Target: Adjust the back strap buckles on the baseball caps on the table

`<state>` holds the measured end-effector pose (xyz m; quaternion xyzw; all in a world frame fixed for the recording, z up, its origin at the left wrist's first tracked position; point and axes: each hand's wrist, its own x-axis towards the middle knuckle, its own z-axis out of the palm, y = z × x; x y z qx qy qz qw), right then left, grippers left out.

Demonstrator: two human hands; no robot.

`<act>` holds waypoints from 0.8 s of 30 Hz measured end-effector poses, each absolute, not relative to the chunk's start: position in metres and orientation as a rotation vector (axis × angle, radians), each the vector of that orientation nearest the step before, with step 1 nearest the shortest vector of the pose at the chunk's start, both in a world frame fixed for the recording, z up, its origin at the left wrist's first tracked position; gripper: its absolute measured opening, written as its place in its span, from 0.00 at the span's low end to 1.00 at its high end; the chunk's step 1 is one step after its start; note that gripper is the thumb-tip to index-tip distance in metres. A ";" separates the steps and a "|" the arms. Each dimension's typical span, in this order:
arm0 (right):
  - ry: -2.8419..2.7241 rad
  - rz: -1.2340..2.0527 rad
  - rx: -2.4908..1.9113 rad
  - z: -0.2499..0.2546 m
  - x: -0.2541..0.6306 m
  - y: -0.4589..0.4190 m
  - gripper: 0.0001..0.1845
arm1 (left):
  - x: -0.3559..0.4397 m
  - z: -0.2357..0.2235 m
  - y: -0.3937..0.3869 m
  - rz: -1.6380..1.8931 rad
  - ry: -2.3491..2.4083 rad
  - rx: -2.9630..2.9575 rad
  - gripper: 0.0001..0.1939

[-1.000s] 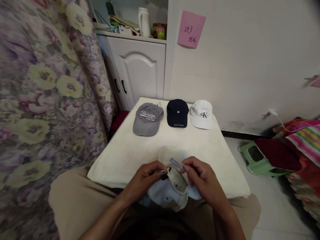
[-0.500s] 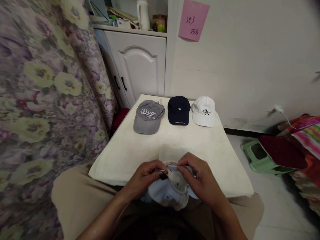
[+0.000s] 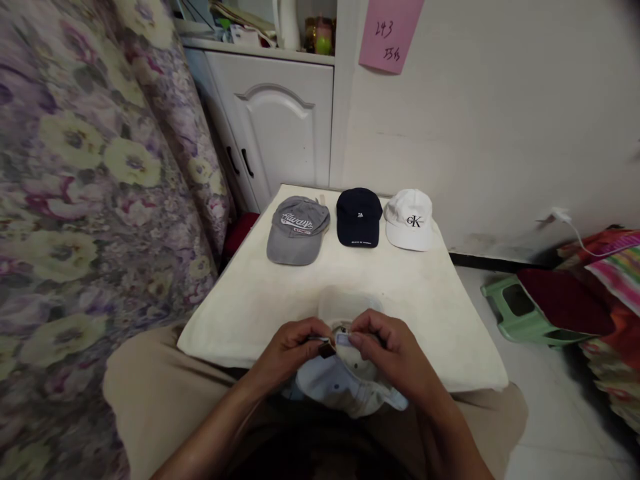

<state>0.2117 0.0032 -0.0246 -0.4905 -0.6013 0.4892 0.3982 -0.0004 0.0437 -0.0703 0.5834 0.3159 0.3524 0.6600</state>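
Observation:
A pale blue and cream baseball cap (image 3: 333, 387) is held at the near edge of the cloth-covered table (image 3: 250, 313), its inside turned partly towards me. My left hand (image 3: 295, 343) is closed on the cap's band at the left, beside a small dark brown tab (image 3: 327, 349). Thumb and fingers of my right hand (image 3: 387, 340) pinch the band at the right, near a pale label inside. Farther back lie a grey cap (image 3: 299, 233) with white lettering, a navy cap (image 3: 359, 220) and a white cap (image 3: 410, 221), in a row.
A floral curtain (image 3: 100, 233) hangs at the left. Behind the table stand a white cabinet (image 3: 275, 120) and a wall with a pink note (image 3: 390, 33). To the right, a green stool (image 3: 507, 310) with a dark red top stands on the floor.
My right hand has moved slightly left along the band, closer to my left hand. More of the cap's right side now shows below it. The view has tilted a little.

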 end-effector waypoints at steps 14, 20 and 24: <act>-1.468 1.349 -1.159 -0.036 0.211 0.009 0.09 | 0.001 -0.069 0.044 0.749 0.743 1.384 0.07; -1.433 1.407 -1.130 -0.037 0.213 0.009 0.09 | 0.003 -0.071 0.044 0.743 0.722 1.361 0.06; -1.418 1.430 -1.120 -0.039 0.214 0.009 0.09 | 0.004 -0.070 0.044 0.757 0.716 1.375 0.07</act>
